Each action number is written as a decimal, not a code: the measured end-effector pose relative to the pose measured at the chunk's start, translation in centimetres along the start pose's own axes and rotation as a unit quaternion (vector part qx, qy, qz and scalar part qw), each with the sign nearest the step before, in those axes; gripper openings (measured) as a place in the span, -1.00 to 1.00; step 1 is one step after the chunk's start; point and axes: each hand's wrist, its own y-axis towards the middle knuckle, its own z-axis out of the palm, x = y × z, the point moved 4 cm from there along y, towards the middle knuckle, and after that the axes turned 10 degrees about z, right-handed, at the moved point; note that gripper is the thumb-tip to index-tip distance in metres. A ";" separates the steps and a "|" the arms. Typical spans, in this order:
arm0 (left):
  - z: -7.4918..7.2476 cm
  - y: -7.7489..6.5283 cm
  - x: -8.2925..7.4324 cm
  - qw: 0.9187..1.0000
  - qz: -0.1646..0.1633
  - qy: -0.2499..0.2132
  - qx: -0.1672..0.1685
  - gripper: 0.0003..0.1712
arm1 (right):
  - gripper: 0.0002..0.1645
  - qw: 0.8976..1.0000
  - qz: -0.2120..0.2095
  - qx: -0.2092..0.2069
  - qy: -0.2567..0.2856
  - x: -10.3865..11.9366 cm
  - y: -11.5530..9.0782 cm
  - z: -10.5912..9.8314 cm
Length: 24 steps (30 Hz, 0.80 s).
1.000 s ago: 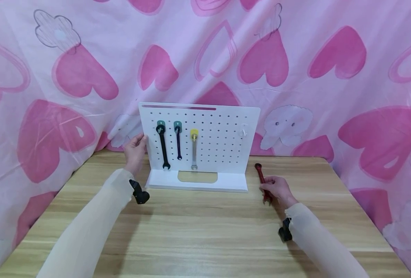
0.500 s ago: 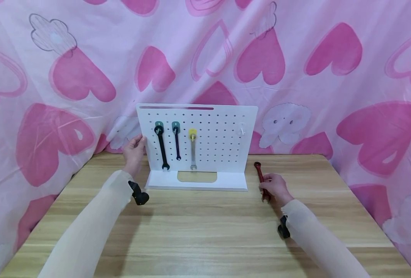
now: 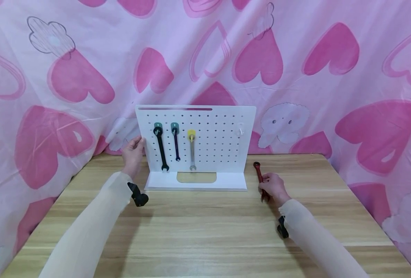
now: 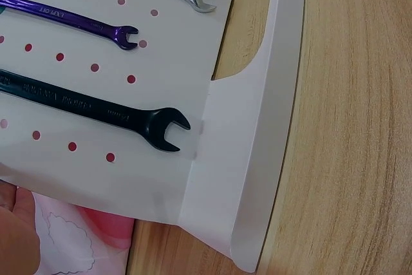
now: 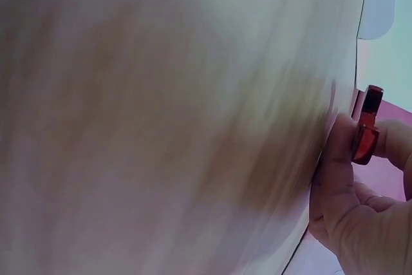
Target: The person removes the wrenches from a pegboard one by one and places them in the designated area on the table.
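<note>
A white pegboard (image 3: 219, 141) stands upright on its flat foot. My left hand (image 3: 132, 157) holds its left edge between thumb and fingers; only a bit of that hand shows in the left wrist view. Off the board's right side, my right hand (image 3: 275, 187) pinches a red wrench (image 3: 259, 174) close over the table, its ring end pointing away from me. The right wrist view shows thumb and fingers round the wrench (image 5: 367, 138). On the board hang a black wrench (image 3: 161, 152), a smaller purple wrench (image 4: 71, 22) and a silver wrench (image 3: 192, 154), open ends down.
Green holders (image 3: 158, 125) and a yellow holder (image 3: 191, 133) carry the hung wrenches. A pale hook (image 3: 240, 130) sits at the board's upper right. The wooden table (image 3: 205, 227) meets a pink heart-patterned cloth (image 3: 295, 88) behind the board.
The head view has shifted slightly. My left hand keeps to the board's edge, and the right hand keeps hold of the red wrench with hardly any movement.
</note>
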 end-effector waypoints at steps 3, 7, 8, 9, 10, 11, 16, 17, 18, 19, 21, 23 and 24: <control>0.0 0.0 -0.1 1.000 -0.003 0.002 0.001 -0.49 | -0.47 1.000 0.004 -0.001 0.001 -0.1 0.1 0.1; 0.0 0.0 -0.1 1.000 -0.006 0.007 -0.002 -0.49 | -0.43 1.000 0.011 -0.011 -0.005 -0.2 0.0 0.2; 0.0 0.0 -0.1 1.000 -0.007 0.009 -0.002 -0.49 | -0.42 1.000 0.010 -0.016 -0.008 -0.1 -0.1 0.3; 0.0 0.0 -0.1 1.000 -0.006 0.009 -0.002 -0.49 | -0.42 1.000 0.011 -0.017 -0.008 -0.1 -0.1 0.3; 0.0 0.0 -0.1 1.000 -0.005 0.011 -0.002 -0.49 | -0.43 1.000 0.011 -0.021 -0.011 -0.1 -0.2 0.4; 0.0 0.1 0.0 1.000 -0.005 0.010 -0.001 -0.49 | -0.44 1.000 0.009 -0.023 -0.012 -0.1 -0.2 0.4; 0.0 0.1 0.0 1.000 -0.004 0.008 -0.001 -0.48 | -0.49 0.999 0.000 -0.032 -0.012 0.0 -0.4 0.4; 0.0 0.1 0.1 1.000 -0.005 0.007 -0.002 -0.48 | -0.49 0.999 -0.001 -0.033 -0.012 0.1 -0.4 0.4; 0.0 0.1 0.1 1.000 -0.005 0.008 -0.002 -0.48 | -0.49 0.999 0.000 -0.035 -0.012 0.1 -0.4 0.4; 0.0 0.2 0.1 1.000 -0.005 0.006 -0.004 -0.49 | -0.48 0.999 -0.001 -0.036 -0.014 0.1 -0.3 0.4; -0.1 0.2 0.1 1.000 -0.006 0.001 -0.005 -0.50 | -0.48 0.999 -0.005 -0.042 -0.024 0.1 -0.2 0.4; -0.1 0.3 0.1 1.000 -0.005 -0.001 -0.005 -0.51 | -0.49 0.998 -0.006 -0.048 -0.029 0.2 -0.1 0.4; -0.1 0.3 0.1 1.000 -0.004 -0.002 -0.005 -0.51 | -0.49 0.998 -0.007 -0.050 -0.032 0.2 0.0 0.4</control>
